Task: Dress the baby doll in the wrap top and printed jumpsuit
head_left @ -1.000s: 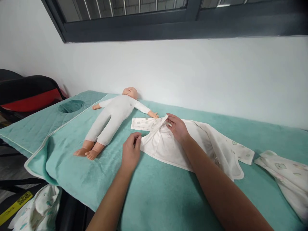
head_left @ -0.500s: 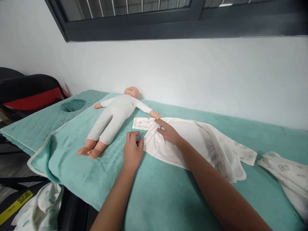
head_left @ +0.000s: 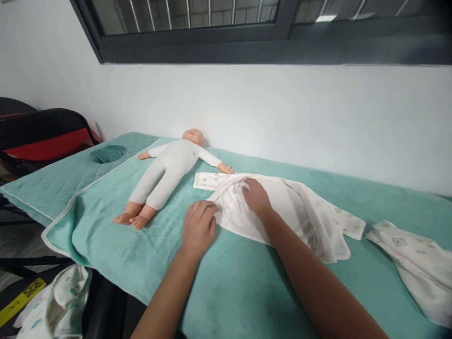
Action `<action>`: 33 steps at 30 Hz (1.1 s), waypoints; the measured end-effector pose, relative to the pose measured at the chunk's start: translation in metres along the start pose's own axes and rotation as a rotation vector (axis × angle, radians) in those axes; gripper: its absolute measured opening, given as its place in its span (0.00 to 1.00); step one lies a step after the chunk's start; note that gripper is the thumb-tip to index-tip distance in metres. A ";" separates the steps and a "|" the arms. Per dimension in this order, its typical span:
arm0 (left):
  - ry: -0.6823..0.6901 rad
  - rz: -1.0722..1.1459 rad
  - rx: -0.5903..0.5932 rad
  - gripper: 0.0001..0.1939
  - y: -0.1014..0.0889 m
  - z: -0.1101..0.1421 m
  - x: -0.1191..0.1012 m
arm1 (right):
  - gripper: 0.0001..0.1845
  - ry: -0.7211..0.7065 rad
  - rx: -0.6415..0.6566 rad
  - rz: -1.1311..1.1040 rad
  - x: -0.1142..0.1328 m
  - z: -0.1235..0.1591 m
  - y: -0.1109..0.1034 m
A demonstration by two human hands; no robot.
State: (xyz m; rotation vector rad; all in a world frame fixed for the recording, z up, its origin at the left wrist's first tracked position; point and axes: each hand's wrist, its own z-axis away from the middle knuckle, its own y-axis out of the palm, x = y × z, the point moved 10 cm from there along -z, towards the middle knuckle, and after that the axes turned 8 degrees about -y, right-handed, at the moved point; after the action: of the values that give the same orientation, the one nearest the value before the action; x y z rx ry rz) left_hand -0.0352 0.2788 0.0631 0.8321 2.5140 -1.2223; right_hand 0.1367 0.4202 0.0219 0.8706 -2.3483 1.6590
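Observation:
A baby doll (head_left: 168, 170) in a white bodysuit lies on its back on the teal towel-covered table (head_left: 229, 282), head toward the wall. Beside its outstretched arm a white printed baby garment (head_left: 293, 207) is spread out. My left hand (head_left: 198, 227) rests at the garment's near left edge, its curled fingers pinching the fabric. On the garment's upper part my right hand (head_left: 256, 196) presses down, fingers bent into the cloth.
A second printed cloth (head_left: 416, 263) lies at the right end of the table. Another printed cloth (head_left: 52, 301) hangs below the table's front left corner. A black and red chair (head_left: 42, 136) stands at the left. The white wall runs right behind the table.
My left hand has shifted right onto the garment's edge and closed on it. My right hand has drawn back slightly and its fingers have curled into the fabric.

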 end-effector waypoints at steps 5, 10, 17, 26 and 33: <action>0.129 -0.044 0.240 0.13 0.023 0.013 -0.026 | 0.27 -0.160 0.195 0.226 0.032 0.023 0.023; 0.027 -0.170 0.225 0.10 0.024 0.010 -0.017 | 0.31 -0.231 0.295 0.345 0.051 0.050 0.024; -0.029 -0.248 0.226 0.10 0.024 0.009 -0.014 | 0.34 -0.198 0.278 0.305 0.050 0.082 0.004; -0.047 -0.252 0.266 0.10 0.028 0.010 -0.011 | 0.28 -0.440 0.350 0.121 0.082 0.137 -0.026; -0.074 -0.278 0.273 0.10 0.030 0.010 -0.008 | 0.11 -0.312 0.176 0.241 0.036 0.172 -0.088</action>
State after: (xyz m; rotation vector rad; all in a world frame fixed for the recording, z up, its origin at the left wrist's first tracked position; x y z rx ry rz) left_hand -0.0117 0.2819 0.0410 0.4870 2.4984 -1.6803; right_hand 0.1895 0.2322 0.0433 0.9726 -2.6327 1.9760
